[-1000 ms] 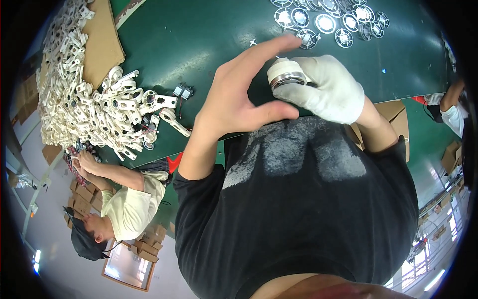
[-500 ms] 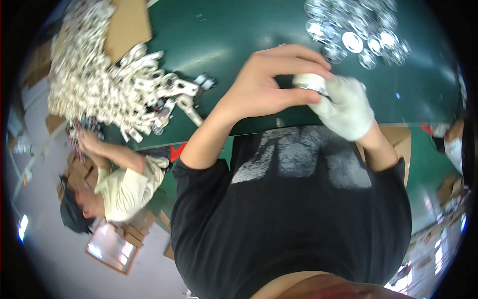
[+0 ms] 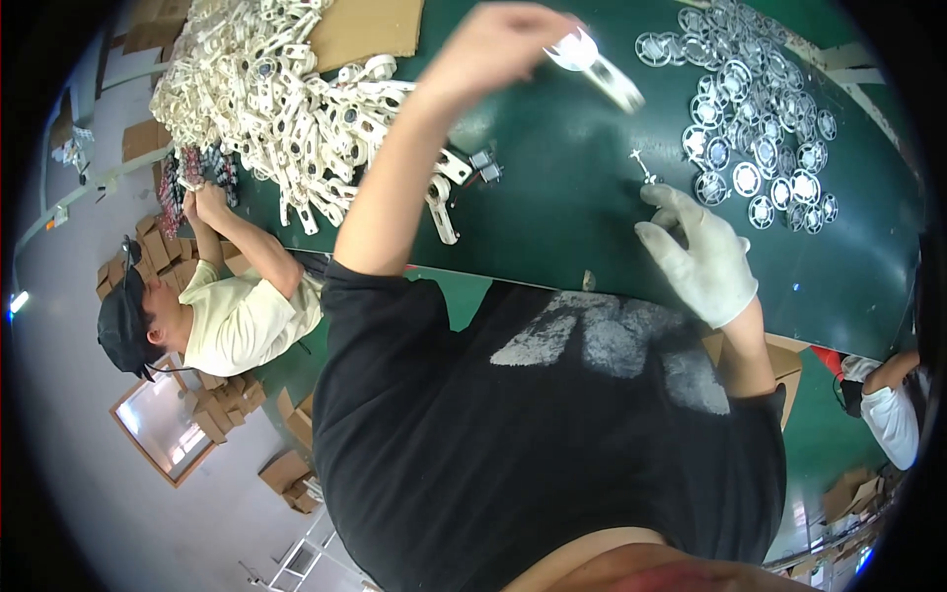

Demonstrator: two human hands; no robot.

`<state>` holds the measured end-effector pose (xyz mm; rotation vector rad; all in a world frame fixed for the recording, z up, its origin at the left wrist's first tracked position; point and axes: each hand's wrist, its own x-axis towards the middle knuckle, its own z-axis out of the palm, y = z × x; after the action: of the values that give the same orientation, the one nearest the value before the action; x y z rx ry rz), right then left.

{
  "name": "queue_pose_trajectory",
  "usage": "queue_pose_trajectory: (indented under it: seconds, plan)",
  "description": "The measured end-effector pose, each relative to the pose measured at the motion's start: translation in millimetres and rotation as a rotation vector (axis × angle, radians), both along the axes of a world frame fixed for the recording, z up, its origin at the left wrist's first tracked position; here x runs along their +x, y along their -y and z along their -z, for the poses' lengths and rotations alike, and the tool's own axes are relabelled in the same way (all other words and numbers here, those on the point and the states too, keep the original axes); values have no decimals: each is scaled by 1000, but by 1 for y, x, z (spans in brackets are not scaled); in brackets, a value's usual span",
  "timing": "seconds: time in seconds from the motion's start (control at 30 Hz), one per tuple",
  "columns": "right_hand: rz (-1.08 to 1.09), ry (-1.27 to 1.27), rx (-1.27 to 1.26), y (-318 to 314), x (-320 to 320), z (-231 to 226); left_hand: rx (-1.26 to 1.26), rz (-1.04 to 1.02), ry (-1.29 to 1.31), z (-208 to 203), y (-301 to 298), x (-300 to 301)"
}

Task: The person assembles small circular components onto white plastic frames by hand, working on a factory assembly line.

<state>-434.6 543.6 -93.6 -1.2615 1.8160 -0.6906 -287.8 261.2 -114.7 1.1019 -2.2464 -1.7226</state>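
My bare left hand (image 3: 501,47) is stretched to the far middle of the table, slightly blurred. Its fingers grip the round, silvery head of a white handled part (image 3: 614,83), whose handle points away to the right. My right hand (image 3: 702,259), in a white glove, hovers at the near right with thumb and fingers apart and holds nothing. Just beyond its fingertips lies a small, thin metallic piece (image 3: 642,166), too small to name. Right of that glove spread many round silver spoked covers (image 3: 747,179).
A big heap of white handled parts (image 3: 296,128) covers the table's left, beside a cardboard sheet (image 3: 370,30). Small dark-and-silver components (image 3: 484,166) lie at the heap's right edge. A co-worker (image 3: 237,321) works at the left, and another person (image 3: 891,405) is at the right.
My hands, together around a white part half a second ago, are now apart. The left has moved far and left with a white handled part; the right has opened. The view has shifted.
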Motion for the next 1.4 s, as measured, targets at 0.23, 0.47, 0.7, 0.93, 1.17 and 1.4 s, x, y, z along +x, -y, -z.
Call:
queue_pose_trajectory:
  seconds: [0.23,0.47,0.7,0.93,1.17,1.4]
  plan:
    - [-101,28,47,-5,3,-2,-444,-363,90,-28,105,55]
    - [-164,-70,-18,-13,5,8,-866,-65,889,-9,67,123]
    - [-138,-83,-9,-1,8,0,-923,-397,194,-32,52,149]
    - [-44,-55,-400,8,7,-3,-60,259,-587,-54,-65,68]
    - [238,467,28,-42,-29,-1,-376,315,-597,-14,-149,-30]
    - [676,69,73,-77,-49,13,-841,426,-94,35,-178,-59]
